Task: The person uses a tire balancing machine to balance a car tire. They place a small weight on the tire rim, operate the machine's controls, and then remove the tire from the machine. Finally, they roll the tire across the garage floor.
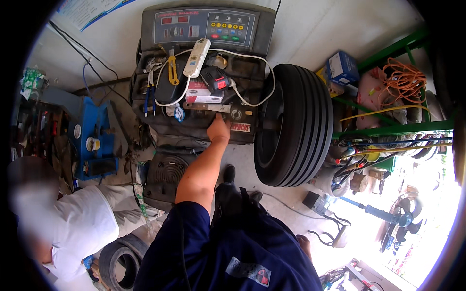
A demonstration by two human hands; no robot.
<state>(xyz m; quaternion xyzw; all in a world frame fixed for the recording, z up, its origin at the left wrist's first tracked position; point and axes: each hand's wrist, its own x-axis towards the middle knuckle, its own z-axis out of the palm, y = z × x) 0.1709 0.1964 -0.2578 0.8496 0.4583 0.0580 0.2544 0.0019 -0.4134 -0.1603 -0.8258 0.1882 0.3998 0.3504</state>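
One left hand [219, 128] is working at the front of a dark machine [167, 127] near me; its fingers are curling in beside a flat metal strip [217, 107] that's lying below a red-and-white box [204, 95], can't tell if they're gripping anything; right hand [305, 244] is hanging low, mostly hidden, grip unreadable; a big black tire [308, 126] is standing just right of the machine.

The left arm [203, 170] is stretching forward, its forearm bare, the left hand [219, 128] curling its fingers with its exact grip unclear, while a small patch of the right arm [305, 244] is showing low beside the torso [233, 247].
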